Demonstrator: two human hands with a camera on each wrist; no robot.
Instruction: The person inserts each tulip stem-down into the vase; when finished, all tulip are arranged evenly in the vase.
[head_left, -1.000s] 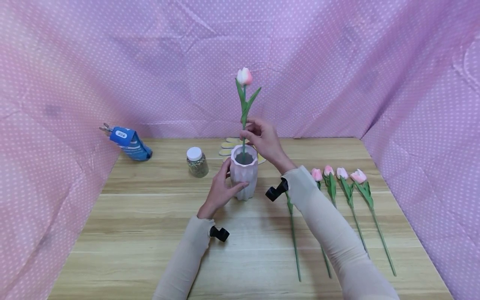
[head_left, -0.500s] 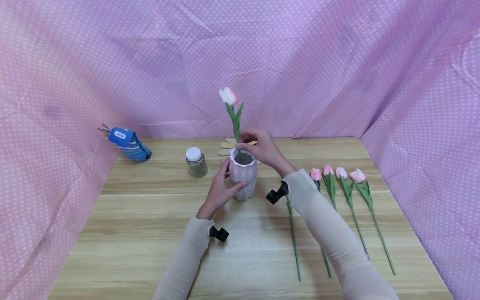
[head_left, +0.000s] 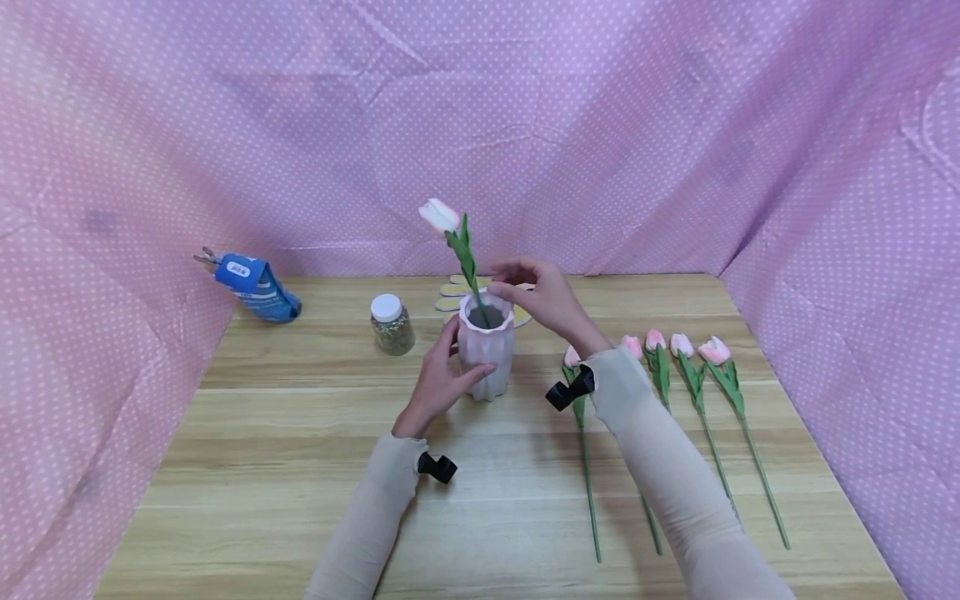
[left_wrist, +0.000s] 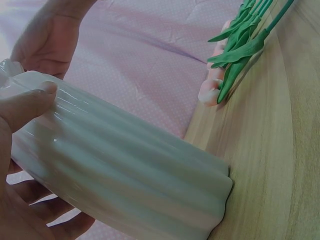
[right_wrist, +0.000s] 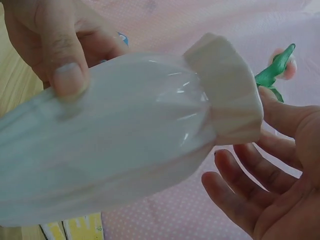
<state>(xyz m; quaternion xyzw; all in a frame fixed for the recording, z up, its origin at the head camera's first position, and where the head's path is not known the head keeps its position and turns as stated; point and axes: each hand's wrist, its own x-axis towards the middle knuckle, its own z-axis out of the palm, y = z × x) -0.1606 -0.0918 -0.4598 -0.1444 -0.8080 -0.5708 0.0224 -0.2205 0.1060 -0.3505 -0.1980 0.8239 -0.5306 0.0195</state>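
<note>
A pale pink fluted vase [head_left: 486, 367] stands upright on the table. My left hand [head_left: 438, 379] grips its left side, thumb across the front; the left wrist view shows the fingers round the glossy vase [left_wrist: 130, 155]. One pink-and-white tulip [head_left: 439, 215] stands in the vase, leaning left, its lower stem inside the mouth. Just right of the rim is my right hand [head_left: 547, 296], apart from the stem. In the right wrist view the right hand [right_wrist: 280, 180] has loosely spread fingers and holds nothing beside the vase's neck.
Several tulips [head_left: 715, 351] lie on the wooden table [head_left: 262, 467] at the right, one partly under the right forearm. A white-lidded jar [head_left: 393, 332] stands left of the vase, with a blue bag [head_left: 262, 287] farther left. Yellow-and-white gloves [head_left: 453, 292] lie behind the vase.
The tulip has gone down into the vase and tipped left. My right hand has let go of the stem and drawn back to the right; my left hand stays on the vase.
</note>
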